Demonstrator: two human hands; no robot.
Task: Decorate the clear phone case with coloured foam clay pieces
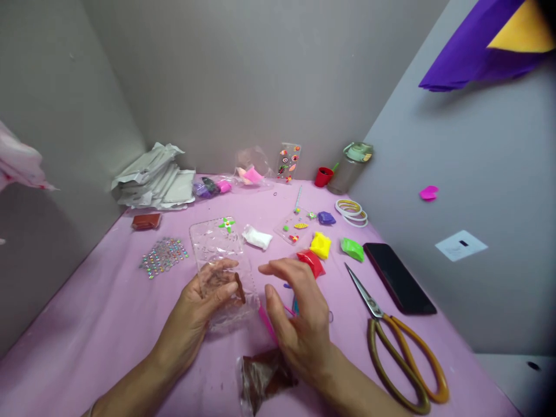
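My left hand [195, 304] grips a clear phone case [219, 246] by its lower part, the thumb lying over the near face. A small green and white flower [226, 225] sits near the case's far edge. Beside my left thumb a thin brown strip, apparently clay, [240, 288] lies against the case. My right hand [302, 310] hovers just right of the case, thumb and forefinger apart with nothing visible between them. Partly under it are a pink stick-like tool [267, 324] and an opened packet of brown clay [260, 379].
Scissors [377, 315] and a phone [399, 278] lie at right. Beyond my hands are packets of white [257, 237], red [311, 262], yellow [320, 245] and green clay [352, 249]. Rhinestones [164, 256] lie left; wrapped packs [156, 179], a red cup [324, 176] and a bottle [350, 168] stand behind.
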